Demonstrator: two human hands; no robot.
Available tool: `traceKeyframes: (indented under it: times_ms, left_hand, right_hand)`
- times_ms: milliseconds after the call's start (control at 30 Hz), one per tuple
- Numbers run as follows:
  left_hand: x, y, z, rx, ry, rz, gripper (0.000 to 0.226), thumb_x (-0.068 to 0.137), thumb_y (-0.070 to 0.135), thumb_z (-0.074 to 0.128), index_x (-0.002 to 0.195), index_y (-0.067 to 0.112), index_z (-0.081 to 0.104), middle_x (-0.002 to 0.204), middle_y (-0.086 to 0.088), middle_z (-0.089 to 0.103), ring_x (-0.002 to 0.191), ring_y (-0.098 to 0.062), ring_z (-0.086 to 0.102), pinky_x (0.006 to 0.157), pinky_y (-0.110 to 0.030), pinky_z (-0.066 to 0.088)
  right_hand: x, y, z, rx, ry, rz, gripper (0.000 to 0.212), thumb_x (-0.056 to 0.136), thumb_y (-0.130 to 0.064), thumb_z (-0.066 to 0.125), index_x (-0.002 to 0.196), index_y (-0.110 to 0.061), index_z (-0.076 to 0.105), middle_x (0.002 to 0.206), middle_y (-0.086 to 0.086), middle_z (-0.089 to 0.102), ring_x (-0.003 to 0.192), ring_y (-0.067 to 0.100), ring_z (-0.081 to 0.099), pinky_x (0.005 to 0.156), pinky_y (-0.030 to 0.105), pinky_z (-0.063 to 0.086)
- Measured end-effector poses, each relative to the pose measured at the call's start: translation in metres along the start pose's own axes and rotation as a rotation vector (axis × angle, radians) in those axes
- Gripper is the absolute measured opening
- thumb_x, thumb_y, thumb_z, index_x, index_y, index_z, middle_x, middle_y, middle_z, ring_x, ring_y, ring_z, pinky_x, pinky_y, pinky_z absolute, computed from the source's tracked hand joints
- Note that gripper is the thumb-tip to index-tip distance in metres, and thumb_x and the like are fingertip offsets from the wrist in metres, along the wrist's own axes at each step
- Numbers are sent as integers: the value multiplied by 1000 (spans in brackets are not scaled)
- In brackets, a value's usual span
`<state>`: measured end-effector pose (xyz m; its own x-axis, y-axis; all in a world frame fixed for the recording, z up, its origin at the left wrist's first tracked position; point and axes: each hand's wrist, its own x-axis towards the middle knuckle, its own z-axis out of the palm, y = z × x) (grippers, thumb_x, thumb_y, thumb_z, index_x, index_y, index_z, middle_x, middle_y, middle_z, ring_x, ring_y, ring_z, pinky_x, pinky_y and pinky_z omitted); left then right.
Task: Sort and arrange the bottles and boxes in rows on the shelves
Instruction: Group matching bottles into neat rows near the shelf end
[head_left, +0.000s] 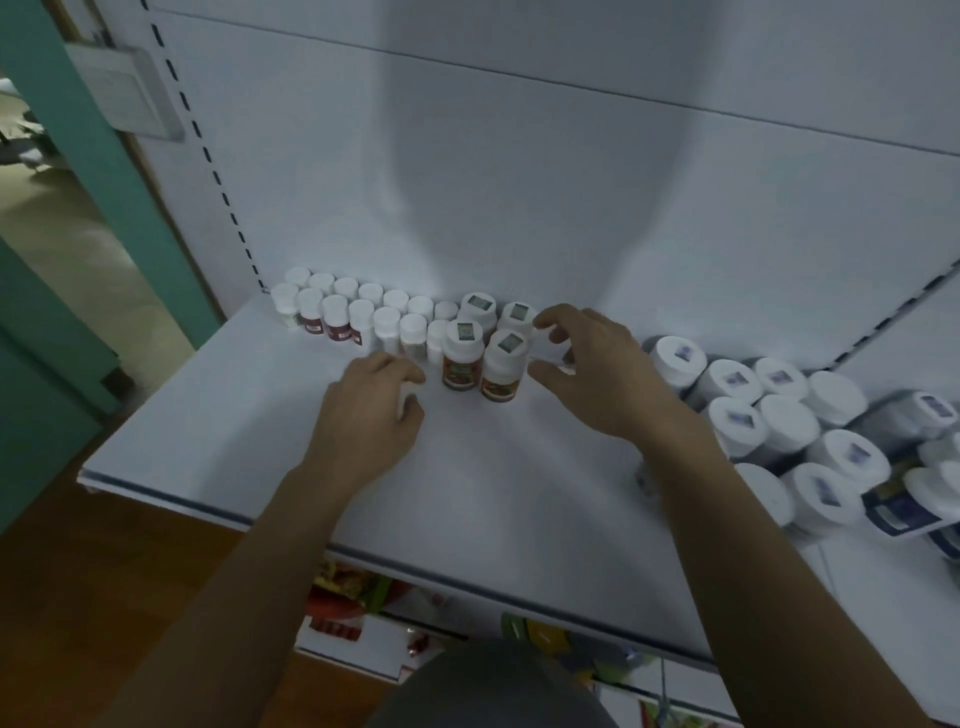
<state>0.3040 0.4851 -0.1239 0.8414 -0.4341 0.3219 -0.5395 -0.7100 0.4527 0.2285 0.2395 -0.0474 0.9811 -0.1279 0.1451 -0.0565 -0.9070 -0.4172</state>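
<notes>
Head view, we log: left hand (374, 410) curled round a small white bottle (404, 402); right hand (587, 374) pinching a white-capped bottle (548, 347) beside the orange-labelled bottles (460, 358), at the rear of the shelf (249, 447). Risk, in our judgement: the rows are tight, so a knuckle nudge could topple neighbours.

Left grip (371, 410), right grip (597, 374) bare, forearms (727, 519) bare too; plain grey garment (493, 691) at bottom edge
</notes>
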Motion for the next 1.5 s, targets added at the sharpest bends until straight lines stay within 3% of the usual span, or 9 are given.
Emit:
traceKeyframes:
  times_ms: [167,367,467,700,800,1000,1200,1367,1500]
  left_hand:
    - [41,51,-57,8,125,63,26,91,23,59,115,15,68,119,-12,63,111,-34,55,91,-45,47]
    - [91,121,-60,222,-346,70,65,93,60,55,146,23,48,150,-12,45,139,-36,37,111,-53,38]
    - [111,153,-53,248,-433,168,82,86,74,50,150,22,44,153,-12,42,140,-36,39,113,-52,36]
    - [106,254,2,-10,-339,423,51,94,44,63,138,20,56,134,-12,58,119,-32,56,101,-43,43]
    - [86,302,32,-92,-407,423,49,94,46,63,138,26,55,134,-6,58,120,-27,55,97,-39,43]
    - [55,382,79,-201,-497,330,49,92,48,65,138,31,54,132,1,59,116,-21,57,97,-34,44]
    - [41,457,117,-173,-416,365,49,93,48,62,139,33,52,136,1,55,115,-14,50,93,-31,36]
    - [15,500,152,-160,-467,367,50,89,54,58,135,34,54,124,2,56,119,-22,49,99,-42,42]
    - [6,525,168,-93,-465,353,46,88,48,67,130,32,57,107,9,55,105,-19,47,91,-47,46]
  right_hand:
    - [-27,16,-55,-81,-26,70,60,94,-46,65,146,-24,46,137,5,54,124,24,53,100,32,39]
    - [-90,76,-127,-138,-26,354,57,94,-50,61,144,-25,48,142,8,53,130,28,49,103,34,36]
    - [-137,115,-167,-160,-13,551,58,92,-54,62,142,-26,51,142,8,54,128,31,50,103,38,38]
    - [-250,190,-220,-138,75,852,62,86,-62,60,137,-27,55,130,6,63,110,30,61,100,44,49]
    - [-275,219,-227,-87,55,845,77,75,-70,56,138,-27,55,124,2,62,108,26,62,100,46,50]
    - [-309,284,-245,38,21,745,44,96,-41,60,139,-33,52,123,-1,59,104,16,62,93,37,50]
    - [-333,348,-260,-30,148,706,47,90,-37,71,133,-24,56,115,-4,60,98,19,61,84,29,41]
    - [-322,366,-235,54,264,557,66,78,-46,82,135,-30,55,114,-5,60,87,14,62,79,34,54]
    - [-321,380,-222,110,335,557,48,84,-36,77,128,-29,58,110,-5,63,92,17,62,74,33,51]
